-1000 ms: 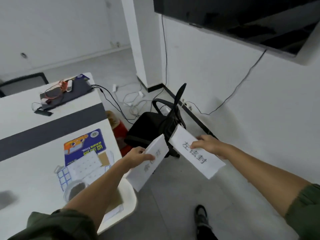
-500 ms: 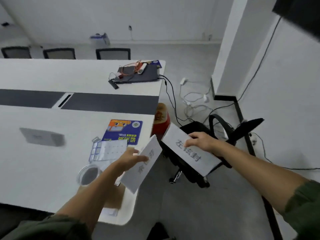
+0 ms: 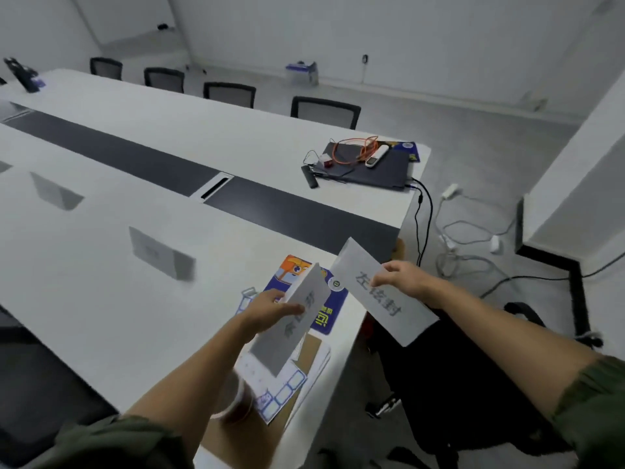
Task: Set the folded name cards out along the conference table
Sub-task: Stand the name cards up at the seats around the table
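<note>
My left hand (image 3: 270, 309) grips a white folded name card (image 3: 291, 324) above the near right corner of the long white conference table (image 3: 101, 299). My right hand (image 3: 400, 279) pinches a second white name card (image 3: 382, 292) with dark printed characters, held just past the table's right edge. Two folded name cards stand on the table, one (image 3: 160, 253) ahead of my left hand and another (image 3: 54, 192) farther left.
A blue booklet (image 3: 324, 309), sticker sheets (image 3: 277, 390) and a cup (image 3: 233, 397) lie on the near corner. A dark laptop (image 3: 368, 167) with cables sits at the far corner. Black chairs (image 3: 324, 111) line the far side. A black chair (image 3: 456, 384) stands below my right arm; cords (image 3: 463, 231) trail on the floor.
My view has swung left, bringing more of the table and the standing cards into sight. Both hands still hold their cards and have moved over the table's corner.
</note>
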The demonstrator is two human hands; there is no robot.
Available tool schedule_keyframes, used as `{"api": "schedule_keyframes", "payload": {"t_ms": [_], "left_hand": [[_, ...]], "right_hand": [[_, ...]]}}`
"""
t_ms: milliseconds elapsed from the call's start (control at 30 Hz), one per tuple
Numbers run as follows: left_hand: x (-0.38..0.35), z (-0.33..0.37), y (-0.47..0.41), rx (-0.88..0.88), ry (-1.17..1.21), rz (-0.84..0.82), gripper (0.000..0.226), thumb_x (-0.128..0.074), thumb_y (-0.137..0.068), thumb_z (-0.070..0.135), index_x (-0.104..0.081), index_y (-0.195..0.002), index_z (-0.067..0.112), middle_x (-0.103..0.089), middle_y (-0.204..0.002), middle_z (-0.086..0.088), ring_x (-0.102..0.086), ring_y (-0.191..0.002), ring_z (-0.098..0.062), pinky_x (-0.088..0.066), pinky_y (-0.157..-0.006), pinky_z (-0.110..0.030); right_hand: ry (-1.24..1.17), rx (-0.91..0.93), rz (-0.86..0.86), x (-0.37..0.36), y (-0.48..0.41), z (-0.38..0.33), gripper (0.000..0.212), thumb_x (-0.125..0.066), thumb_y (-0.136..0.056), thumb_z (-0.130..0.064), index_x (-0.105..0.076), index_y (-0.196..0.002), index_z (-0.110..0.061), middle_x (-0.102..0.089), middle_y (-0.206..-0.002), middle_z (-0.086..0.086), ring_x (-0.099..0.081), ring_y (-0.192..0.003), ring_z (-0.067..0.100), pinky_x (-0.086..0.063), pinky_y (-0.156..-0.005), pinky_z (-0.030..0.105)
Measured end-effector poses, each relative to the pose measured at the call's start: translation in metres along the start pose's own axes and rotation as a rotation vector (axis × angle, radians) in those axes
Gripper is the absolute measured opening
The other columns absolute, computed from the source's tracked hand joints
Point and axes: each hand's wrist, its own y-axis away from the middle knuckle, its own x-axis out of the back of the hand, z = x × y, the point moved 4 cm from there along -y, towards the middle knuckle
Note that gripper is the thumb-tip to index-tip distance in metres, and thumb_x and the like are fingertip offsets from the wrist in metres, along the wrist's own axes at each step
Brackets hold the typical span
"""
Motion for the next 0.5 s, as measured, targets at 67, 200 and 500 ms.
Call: {"api": "schedule_keyframes", "payload": {"t_ms": [67, 200, 500], "left_hand": [[0.013, -0.004, -0.006, 0.03, 0.031, 0.025, 0.06, -0.07, -0.058, 0.05, -0.06, -0.109, 0.021, -0.069, -0.099, -0.002, -0.07, -0.084, -0.02, -0.057, -0.071, -0.033], [0.047, -0.024, -0.025, 0.103, 0.083, 0.109, 0.065, -0.071, -0.055, 0.053, -0.062, -0.11, 0.02, -0.069, -0.106, -0.006, -0.07, -0.084, -0.02, -0.059, -0.079, -0.037], [0.105, -0.047, -0.079, 0.326, 0.162, 0.252, 0.086, -0.071, -0.053, 0.056, -0.047, -0.128, 0.023, -0.06, -0.122, -0.007, -0.066, -0.096, -0.022, -0.057, -0.086, -0.041]], "right_hand": [[0.006, 0.007, -0.03, -0.004, -0.025, -0.016, 0.03, -0.075, -0.077, -0.03, -0.069, -0.101, -0.013, -0.072, -0.1, 0.014, -0.071, -0.088, 0.028, -0.057, -0.079, 0.041], [0.055, 0.034, -0.113, -0.014, -0.073, -0.05, 0.034, -0.072, -0.083, -0.035, -0.066, -0.106, -0.011, -0.072, -0.1, 0.013, -0.071, -0.089, 0.03, -0.056, -0.082, 0.043], [0.13, 0.083, -0.356, -0.048, -0.206, -0.108, 0.045, -0.07, -0.082, -0.048, -0.061, -0.11, -0.013, -0.07, -0.103, 0.011, -0.07, -0.091, 0.027, -0.056, -0.084, 0.045]]}}
